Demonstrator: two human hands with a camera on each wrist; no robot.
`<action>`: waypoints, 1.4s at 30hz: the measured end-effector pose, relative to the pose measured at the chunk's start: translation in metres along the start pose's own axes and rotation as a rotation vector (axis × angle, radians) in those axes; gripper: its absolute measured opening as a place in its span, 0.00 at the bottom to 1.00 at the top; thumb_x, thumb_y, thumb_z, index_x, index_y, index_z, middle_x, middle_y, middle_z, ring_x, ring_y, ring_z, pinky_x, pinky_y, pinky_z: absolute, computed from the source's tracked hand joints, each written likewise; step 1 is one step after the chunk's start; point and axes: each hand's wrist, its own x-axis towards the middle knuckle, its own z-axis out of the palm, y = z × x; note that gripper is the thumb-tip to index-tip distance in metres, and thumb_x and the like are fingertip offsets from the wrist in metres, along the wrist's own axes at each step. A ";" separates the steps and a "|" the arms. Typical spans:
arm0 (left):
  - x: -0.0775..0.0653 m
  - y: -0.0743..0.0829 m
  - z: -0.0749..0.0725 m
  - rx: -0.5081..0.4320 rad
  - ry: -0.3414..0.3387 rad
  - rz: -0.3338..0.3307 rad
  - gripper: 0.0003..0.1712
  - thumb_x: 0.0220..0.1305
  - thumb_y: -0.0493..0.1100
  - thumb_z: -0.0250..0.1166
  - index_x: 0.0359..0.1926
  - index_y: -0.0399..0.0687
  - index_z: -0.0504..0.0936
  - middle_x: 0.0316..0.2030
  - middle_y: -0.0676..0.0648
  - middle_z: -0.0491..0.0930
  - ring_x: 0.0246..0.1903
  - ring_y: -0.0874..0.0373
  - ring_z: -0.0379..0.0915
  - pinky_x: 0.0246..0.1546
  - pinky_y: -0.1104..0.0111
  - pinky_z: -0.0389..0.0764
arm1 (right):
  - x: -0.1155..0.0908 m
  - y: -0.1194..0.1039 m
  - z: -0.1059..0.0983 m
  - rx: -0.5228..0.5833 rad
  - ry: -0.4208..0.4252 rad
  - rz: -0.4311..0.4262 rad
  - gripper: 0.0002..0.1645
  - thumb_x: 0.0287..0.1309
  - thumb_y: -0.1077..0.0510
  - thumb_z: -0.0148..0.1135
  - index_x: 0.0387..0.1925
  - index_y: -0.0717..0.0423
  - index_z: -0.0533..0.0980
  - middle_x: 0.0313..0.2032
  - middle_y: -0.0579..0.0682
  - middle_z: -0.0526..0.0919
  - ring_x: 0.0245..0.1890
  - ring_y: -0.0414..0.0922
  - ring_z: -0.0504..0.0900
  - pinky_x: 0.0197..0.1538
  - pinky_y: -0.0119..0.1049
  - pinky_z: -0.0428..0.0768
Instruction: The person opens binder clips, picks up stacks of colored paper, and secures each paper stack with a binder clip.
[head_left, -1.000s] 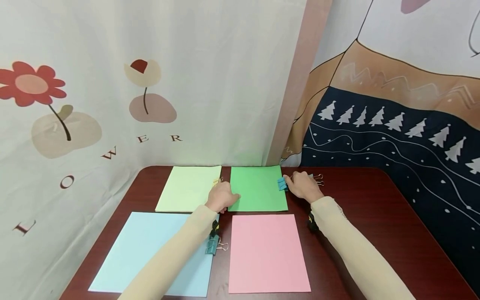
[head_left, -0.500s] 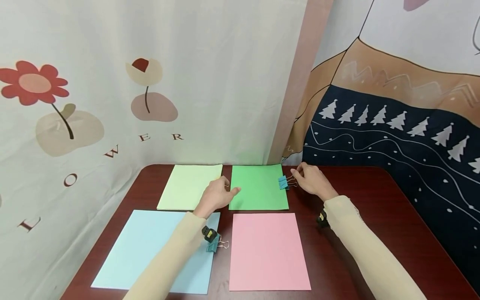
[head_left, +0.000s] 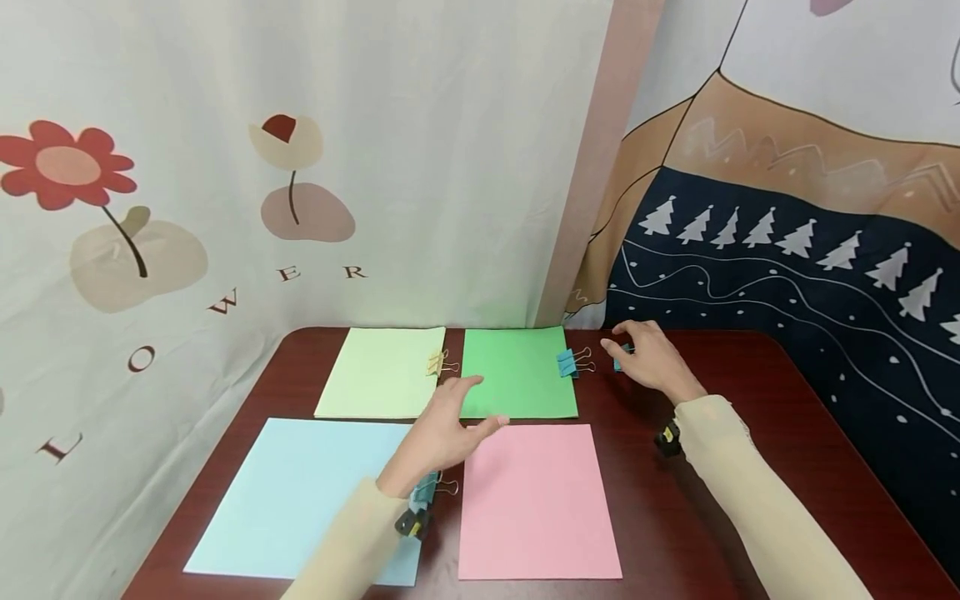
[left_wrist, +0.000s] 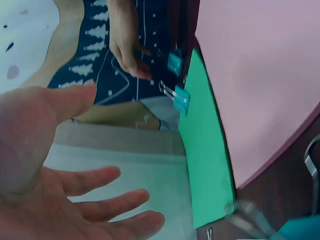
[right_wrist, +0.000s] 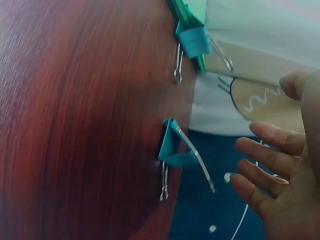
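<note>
My left hand (head_left: 442,429) hovers over the gap between the light blue paper (head_left: 300,492) and the pink paper (head_left: 536,500), fingers spread and holding nothing. A teal binder clip (head_left: 426,490) grips the light blue paper's right edge, partly behind my left wrist. My right hand (head_left: 654,358) is at the back right, fingers loosely bent, beside a loose blue binder clip (right_wrist: 175,147) on the table. In the right wrist view its fingers are apart from that clip. Another blue binder clip (head_left: 567,363) grips the right edge of the green paper (head_left: 513,371).
A pale yellow-green paper (head_left: 378,371) lies at the back left, with a yellow binder clip (head_left: 436,363) on its right edge. The dark red wooden table (head_left: 720,467) meets printed curtains (head_left: 450,167) at the back.
My left hand has drawn back toward me from the yellow clip, its fingers spreading. My right hand has moved right, away from the clip on the green paper, uncovering that clip's handles.
</note>
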 end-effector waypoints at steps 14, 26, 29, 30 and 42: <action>-0.031 0.009 0.042 0.155 -0.194 0.137 0.54 0.60 0.64 0.72 0.78 0.48 0.60 0.78 0.39 0.57 0.80 0.38 0.43 0.71 0.40 0.65 | -0.001 0.036 -0.006 0.027 -0.075 0.145 0.47 0.76 0.33 0.42 0.72 0.71 0.60 0.71 0.73 0.64 0.69 0.67 0.63 0.71 0.66 0.65; -0.033 0.003 0.063 0.332 -0.238 0.069 0.53 0.61 0.60 0.72 0.77 0.38 0.60 0.80 0.35 0.51 0.80 0.38 0.44 0.76 0.49 0.60 | 0.003 0.045 -0.003 -0.077 -0.125 0.241 0.46 0.77 0.35 0.38 0.64 0.76 0.69 0.59 0.73 0.77 0.49 0.61 0.78 0.55 0.59 0.79; -0.034 0.004 0.063 0.355 -0.236 0.064 0.51 0.61 0.58 0.72 0.76 0.37 0.63 0.79 0.34 0.52 0.80 0.38 0.46 0.76 0.49 0.61 | 0.004 0.043 -0.001 -0.099 -0.140 0.251 0.47 0.77 0.34 0.37 0.65 0.76 0.69 0.61 0.74 0.76 0.50 0.61 0.79 0.56 0.59 0.79; -0.035 0.004 0.063 0.361 -0.235 0.066 0.50 0.62 0.58 0.72 0.76 0.36 0.63 0.79 0.34 0.52 0.80 0.38 0.47 0.76 0.50 0.61 | 0.005 0.042 0.000 -0.103 -0.143 0.252 0.46 0.77 0.34 0.37 0.65 0.75 0.69 0.62 0.74 0.75 0.51 0.62 0.79 0.57 0.59 0.79; -0.032 0.000 0.063 0.390 -0.178 0.114 0.45 0.59 0.56 0.75 0.71 0.38 0.72 0.76 0.34 0.60 0.76 0.39 0.57 0.72 0.50 0.69 | 0.008 0.041 0.002 -0.096 -0.170 0.257 0.39 0.79 0.42 0.36 0.71 0.71 0.65 0.69 0.74 0.67 0.61 0.66 0.74 0.67 0.65 0.71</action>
